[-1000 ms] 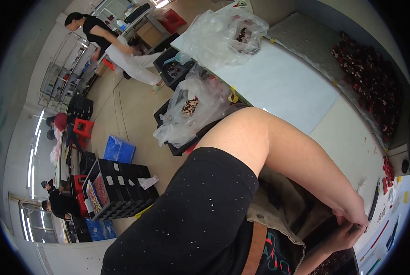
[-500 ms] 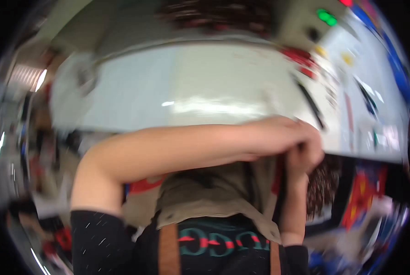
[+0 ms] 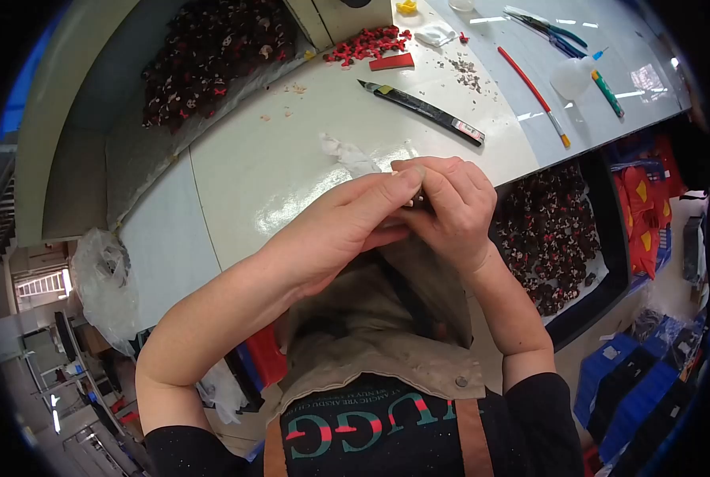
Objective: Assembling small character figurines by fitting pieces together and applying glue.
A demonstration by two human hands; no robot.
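Observation:
At the near edge of the pale worktop (image 3: 236,171), my two hands meet in front of my apron. My left hand (image 3: 383,199) is closed, thumb and fingers pinched at something small. Curled in from the other side, my right hand (image 3: 458,203) is closed against the left fingertips. A bit of a small dark piece (image 3: 420,202) shows between them; the fingers hide its kind. Just beyond the hands lies a crumpled white tissue (image 3: 348,153). A black utility knife (image 3: 422,111) rests farther back on the worktop, touched by neither hand.
Small red pieces (image 3: 367,46), a red strip (image 3: 390,62) and crumbs (image 3: 466,75) lie at the back. Rightward are a red paintbrush (image 3: 533,95), blue-handled pliers (image 3: 549,33) and a white bottle (image 3: 571,79). Dark pieces fill a bin (image 3: 112,187) and a black tray (image 3: 621,246).
The view has turned and sharpened from a blur. My hands stay together but sit farther left in the picture, and my left forearm now slants up instead of lying nearly level.

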